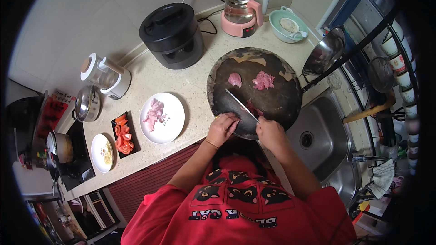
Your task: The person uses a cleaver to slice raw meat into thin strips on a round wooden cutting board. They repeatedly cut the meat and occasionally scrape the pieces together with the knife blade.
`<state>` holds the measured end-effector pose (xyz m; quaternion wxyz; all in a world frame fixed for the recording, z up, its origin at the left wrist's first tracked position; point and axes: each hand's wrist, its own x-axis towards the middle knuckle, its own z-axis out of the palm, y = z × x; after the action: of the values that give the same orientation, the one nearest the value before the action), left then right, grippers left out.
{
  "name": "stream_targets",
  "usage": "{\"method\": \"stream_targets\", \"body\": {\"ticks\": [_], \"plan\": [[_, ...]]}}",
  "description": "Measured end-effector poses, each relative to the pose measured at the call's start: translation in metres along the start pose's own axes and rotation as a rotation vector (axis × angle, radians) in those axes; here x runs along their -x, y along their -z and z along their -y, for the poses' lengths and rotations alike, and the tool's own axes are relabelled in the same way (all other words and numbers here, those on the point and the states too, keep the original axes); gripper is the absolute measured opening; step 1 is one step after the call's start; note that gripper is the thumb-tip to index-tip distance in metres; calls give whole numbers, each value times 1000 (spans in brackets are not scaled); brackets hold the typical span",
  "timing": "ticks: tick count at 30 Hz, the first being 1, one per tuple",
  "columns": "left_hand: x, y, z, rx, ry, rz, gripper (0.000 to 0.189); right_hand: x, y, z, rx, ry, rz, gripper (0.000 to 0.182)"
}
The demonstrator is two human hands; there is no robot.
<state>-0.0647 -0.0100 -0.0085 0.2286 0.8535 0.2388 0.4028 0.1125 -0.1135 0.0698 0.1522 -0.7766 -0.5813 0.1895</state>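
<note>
My right hand [272, 133] is closed round the handle of a kitchen knife [240, 103], whose blade slants up and left over a round dark chopping board [221, 64]. Dark red meat pieces [251, 106] lie close beside the blade, partly hidden by it. My left hand [223, 126] rests at the board's near left edge with its fingers bent; whether they hold a piece is hidden. Farther up the board lie a pink lump of meat [235, 79] and a pile of chopped meat [263, 80]. A white plate [178, 119] with pale meat pieces [155, 114] stands to the left.
A metal sink [327, 126] adjoins the board on the right. Behind it stand a black rice cooker [172, 35], a pink kettle [238, 12] and a green basin [282, 35]. Leftward are a tray of cut tomatoes [123, 136], a small plate [97, 149] and a stove [76, 143].
</note>
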Motion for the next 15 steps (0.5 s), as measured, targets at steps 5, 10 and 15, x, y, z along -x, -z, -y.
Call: {"method": "stream_targets", "body": {"ticks": [5, 10, 15], "plan": [[4, 1, 3, -32, 19, 50, 12, 15, 15, 3, -59, 31, 37, 17], [3, 3, 4, -50, -10, 57, 12, 18, 4, 14, -75, 46, 99, 15], [7, 0, 6, -34, 33, 47, 9, 28, -7, 2, -103, 56, 121, 15]]}}
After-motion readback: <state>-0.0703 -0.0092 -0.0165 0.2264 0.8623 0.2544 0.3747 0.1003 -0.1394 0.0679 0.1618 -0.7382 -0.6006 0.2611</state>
